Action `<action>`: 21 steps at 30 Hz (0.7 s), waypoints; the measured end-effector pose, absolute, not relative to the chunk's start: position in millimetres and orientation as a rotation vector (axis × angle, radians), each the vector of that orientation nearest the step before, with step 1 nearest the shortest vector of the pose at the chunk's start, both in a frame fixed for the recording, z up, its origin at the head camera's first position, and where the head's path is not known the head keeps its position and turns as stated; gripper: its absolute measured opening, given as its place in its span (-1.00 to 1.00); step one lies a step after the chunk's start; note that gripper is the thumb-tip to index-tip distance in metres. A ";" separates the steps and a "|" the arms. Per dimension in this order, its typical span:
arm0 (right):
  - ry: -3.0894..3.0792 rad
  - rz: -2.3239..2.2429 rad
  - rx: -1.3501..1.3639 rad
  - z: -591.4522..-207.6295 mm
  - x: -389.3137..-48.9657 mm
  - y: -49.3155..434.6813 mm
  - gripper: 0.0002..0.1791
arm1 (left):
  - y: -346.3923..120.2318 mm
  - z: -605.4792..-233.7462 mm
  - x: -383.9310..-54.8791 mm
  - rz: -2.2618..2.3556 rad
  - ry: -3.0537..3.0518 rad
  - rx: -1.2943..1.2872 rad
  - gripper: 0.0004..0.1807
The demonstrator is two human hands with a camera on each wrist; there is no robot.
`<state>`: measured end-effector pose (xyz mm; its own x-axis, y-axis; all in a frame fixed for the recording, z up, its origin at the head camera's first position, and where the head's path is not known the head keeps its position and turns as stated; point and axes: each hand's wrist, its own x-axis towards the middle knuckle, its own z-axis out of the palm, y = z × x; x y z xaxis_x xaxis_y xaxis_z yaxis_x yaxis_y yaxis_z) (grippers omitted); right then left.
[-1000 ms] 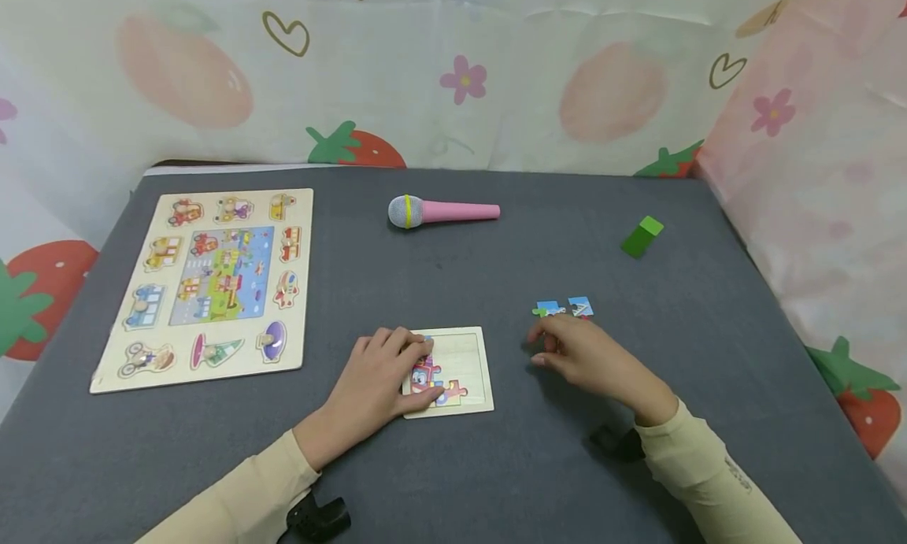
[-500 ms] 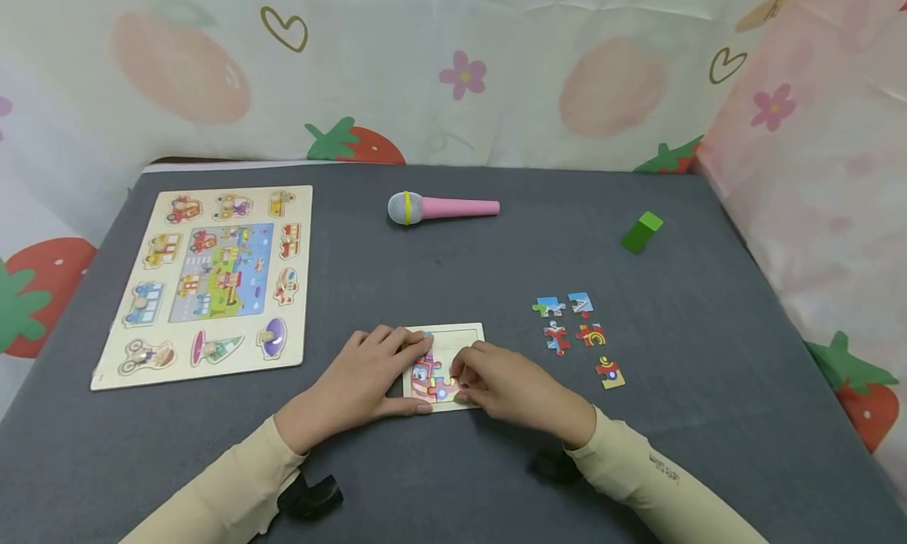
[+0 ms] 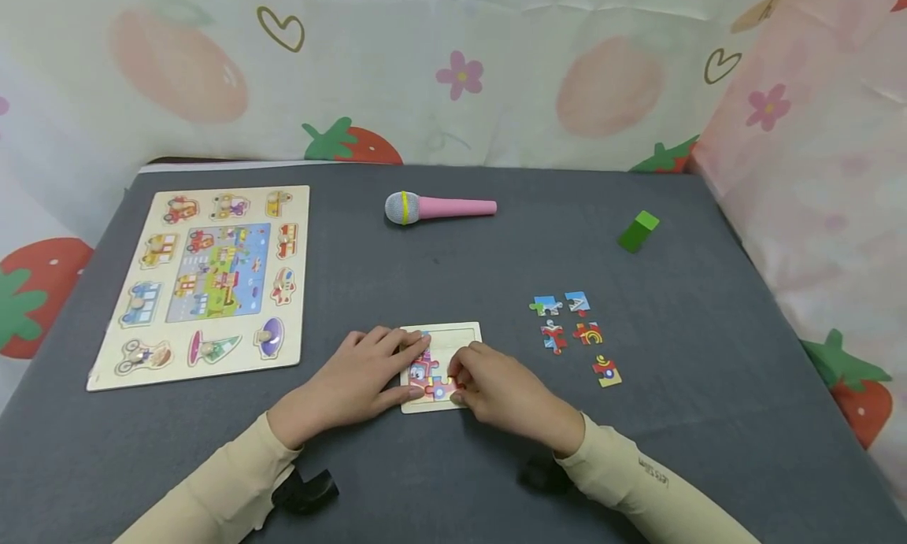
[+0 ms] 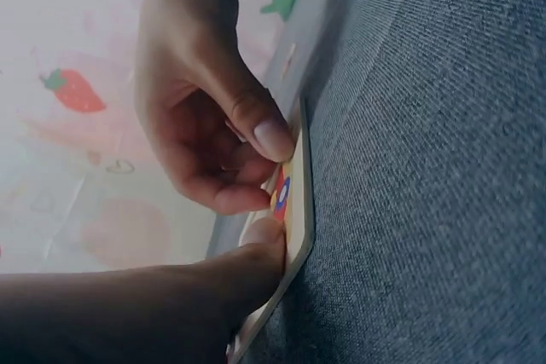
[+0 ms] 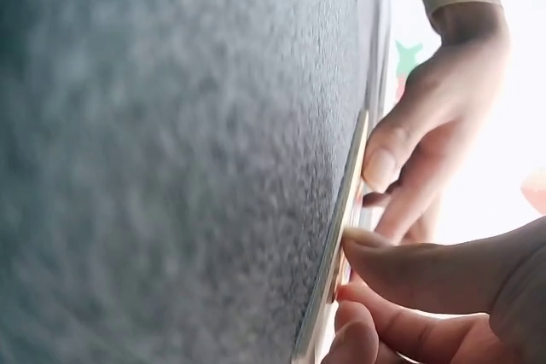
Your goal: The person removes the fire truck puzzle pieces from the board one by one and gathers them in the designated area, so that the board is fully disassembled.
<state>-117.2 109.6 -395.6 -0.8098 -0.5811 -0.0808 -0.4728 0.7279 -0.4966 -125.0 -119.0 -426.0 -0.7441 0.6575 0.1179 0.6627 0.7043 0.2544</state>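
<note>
A small wooden puzzle board [image 3: 468, 335] lies on the table, with jigsaw pieces [image 3: 420, 371] set in its left and lower part. My left hand [image 3: 361, 379] rests across the board's left side, fingers on its far left corner and thumb pressing the near edge by the pieces. Over the lower right, my right hand [image 3: 506, 390] pinches a puzzle piece [image 4: 281, 198] between thumb and fingertips, down at the board. Much of that piece is hidden by the fingers. Right of the board lie several loose puzzle pieces [image 3: 554, 337], spread in a loose group.
A large peg puzzle board [image 3: 294, 323] with vehicle shapes lies at the left. Farther back sits a toy microphone [image 3: 453, 207] with a pink handle. A green block [image 3: 638, 231] stands at the back right. Dark grey cloth [image 3: 439, 481] covers the table.
My right hand has come left from the loose pieces to the board, bringing a puzzle piece, and now stays at its lower right. The left hand keeps its place, its thumb slightly shifted.
</note>
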 end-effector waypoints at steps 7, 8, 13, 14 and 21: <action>2.727 -0.674 -0.819 -395.2 -111.3 107.6 -0.79 | -118.2 -423.1 -123.4 -0.529 -2.909 -1.082 -0.30; 2.730 -0.673 -0.820 -395.0 -110.6 107.7 -0.79 | -118.0 -422.5 -123.3 -0.534 -2.916 -1.081 -0.31; 2.748 -0.663 -0.844 -394.9 -108.7 108.9 -0.77 | -117.6 -420.9 -123.5 -0.490 -2.942 -1.096 -0.39; 2.749 -0.663 -0.849 -395.0 -108.7 109.1 -0.77 | -117.6 -420.9 -123.6 -0.480 -2.945 -1.100 -0.41; 2.756 -0.676 -0.834 -394.4 -108.3 110.4 -0.77 | -117.3 -421.3 -123.4 -0.440 -2.951 -1.107 -0.44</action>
<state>-108.3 110.4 -394.4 -0.8256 -0.5626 -0.0425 -0.4791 0.7389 -0.4737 -123.4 -117.3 -421.3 -0.7573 0.6504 0.0582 0.6391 0.7199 0.2707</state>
